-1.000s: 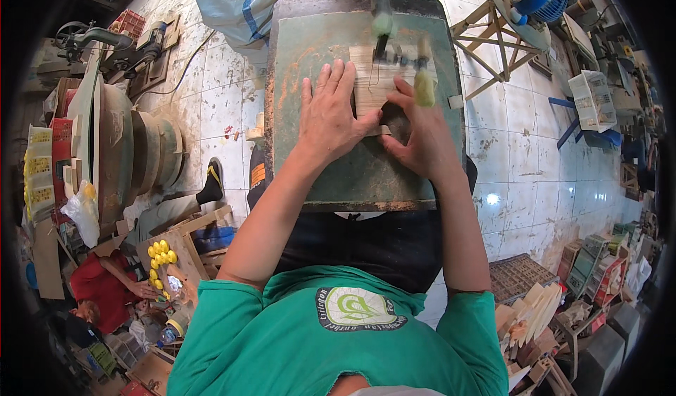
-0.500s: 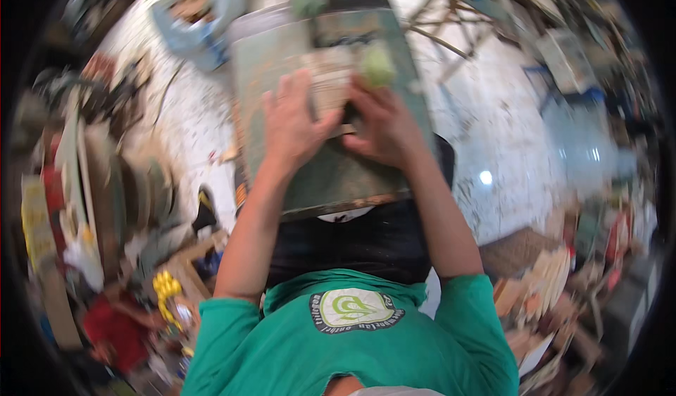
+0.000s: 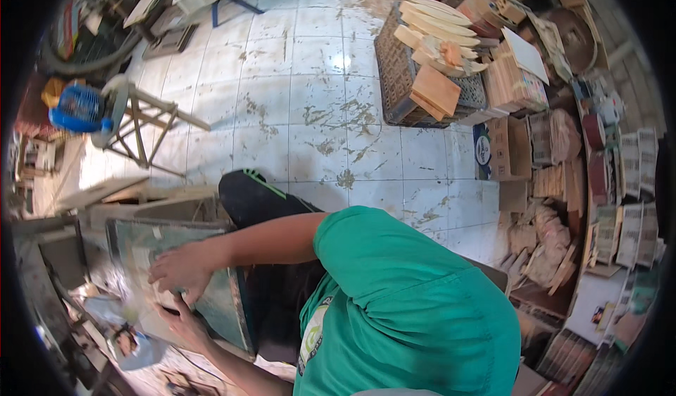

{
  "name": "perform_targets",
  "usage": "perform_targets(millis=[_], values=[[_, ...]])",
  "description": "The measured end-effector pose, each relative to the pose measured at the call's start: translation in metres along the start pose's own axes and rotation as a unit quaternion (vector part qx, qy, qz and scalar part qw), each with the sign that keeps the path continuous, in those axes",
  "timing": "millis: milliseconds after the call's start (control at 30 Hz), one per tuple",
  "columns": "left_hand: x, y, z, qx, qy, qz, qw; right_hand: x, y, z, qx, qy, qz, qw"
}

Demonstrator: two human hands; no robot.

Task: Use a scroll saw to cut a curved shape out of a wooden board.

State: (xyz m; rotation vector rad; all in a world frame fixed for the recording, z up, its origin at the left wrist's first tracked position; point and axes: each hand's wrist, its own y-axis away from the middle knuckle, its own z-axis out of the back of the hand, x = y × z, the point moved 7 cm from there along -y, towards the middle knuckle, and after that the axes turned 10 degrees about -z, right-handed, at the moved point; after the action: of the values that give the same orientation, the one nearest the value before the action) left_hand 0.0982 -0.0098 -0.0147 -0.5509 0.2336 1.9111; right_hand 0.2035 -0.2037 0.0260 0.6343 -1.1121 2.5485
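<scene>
Tabletop (image 3: 220,313), green and worn, lies under both bare hands. Over its middle, the right hand (image 3: 184,266) is palm down with fingers spread and slightly bent; whether it grips anything, I cannot tell. Just beside it, nearer the tabletop's lower edge in the view, the left hand (image 3: 184,320) has its thumb and forefinger apart, its hold also unclear. A pale wooden piece (image 3: 165,299) sits on the tabletop between them, mostly covered and blurred. Above the tabletop in the view, a blue fan (image 3: 79,107) tops a wooden stand (image 3: 146,132); well apart, up and right of it, pale curved boards (image 3: 436,21) fill a dark crate (image 3: 394,72).
</scene>
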Motion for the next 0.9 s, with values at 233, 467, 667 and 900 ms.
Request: perform_targets(millis=[233, 467, 667, 900], values=[[0.000, -0.004, 0.005, 0.033, -0.060, -0.008, 0.998, -0.076, 0.164, 0.211, -0.341, -0.096, -0.143, 0.924], [0.059, -0.032, 0.004, 0.051, -0.028, -0.014, 0.998, -0.075, 0.615, 0.504, -0.848, 0.106, -0.336, 0.397], [0.128, -0.079, 0.009, 0.045, 0.052, 0.021, 0.997, -0.078, 0.817, 0.567, -0.726, 0.145, -0.622, 0.254], [0.113, -0.063, 0.017, 0.069, 0.020, 0.020, 0.997, -0.138, 0.914, 0.583, -0.704, 0.018, -0.664, 0.250]])
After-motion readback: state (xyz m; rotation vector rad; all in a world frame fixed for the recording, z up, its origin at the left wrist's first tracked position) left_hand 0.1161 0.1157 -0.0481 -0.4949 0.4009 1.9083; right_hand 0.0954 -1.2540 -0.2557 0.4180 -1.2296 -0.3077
